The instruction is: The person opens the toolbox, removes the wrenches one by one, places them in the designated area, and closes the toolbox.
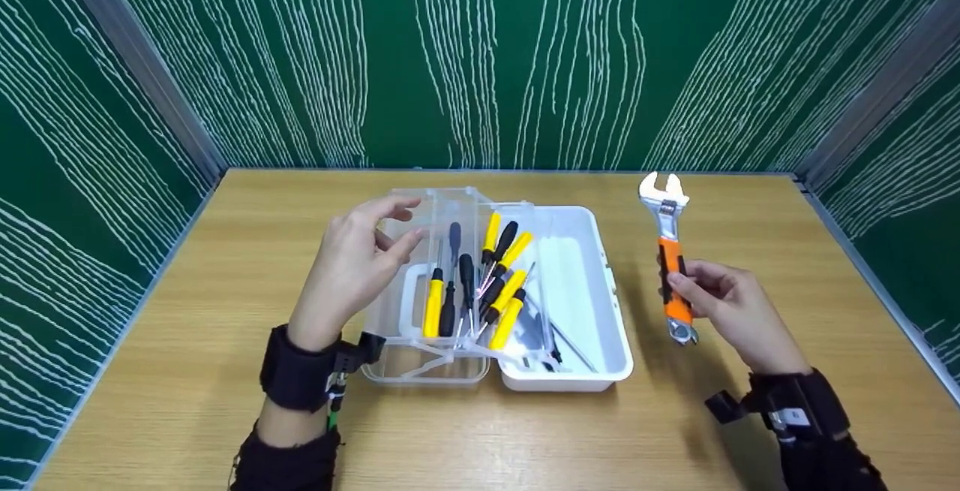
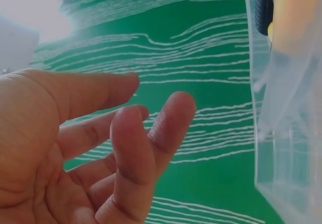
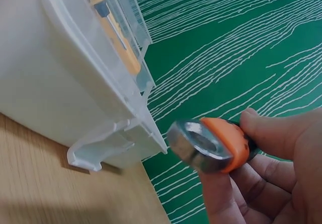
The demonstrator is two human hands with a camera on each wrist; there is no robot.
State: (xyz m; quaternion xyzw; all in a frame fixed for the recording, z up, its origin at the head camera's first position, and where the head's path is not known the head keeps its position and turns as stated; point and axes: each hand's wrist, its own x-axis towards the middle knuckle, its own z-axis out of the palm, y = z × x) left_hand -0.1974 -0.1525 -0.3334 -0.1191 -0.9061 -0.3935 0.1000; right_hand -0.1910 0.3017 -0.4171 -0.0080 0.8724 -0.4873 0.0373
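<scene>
In the head view my right hand (image 1: pixel 731 303) grips an adjustable wrench (image 1: pixel 673 269) by its orange and black handle, thumb across the front. The wrench stands upright, its silver head at the top, beside the white toolbox (image 1: pixel 589 288). Seen from the right wrist, the handle's metal end (image 3: pixel 198 143) points at the camera. My left hand (image 1: pixel 352 262) hovers over the clear plastic lid (image 1: pixel 390 311), fingers loosely bent and holding nothing. Between lid and box several screwdrivers (image 1: pixel 433 303) with yellow or black handles lie in a clear tray (image 1: pixel 450 202).
Long thin metal shafts (image 1: pixel 574 344) lie in the front of the box. A wooden table (image 1: pixel 247 251) carries everything. Green panels (image 1: pixel 525 63) with wavy white lines stand at the back and both sides. A latch (image 3: pixel 100 146) hangs from the box's side.
</scene>
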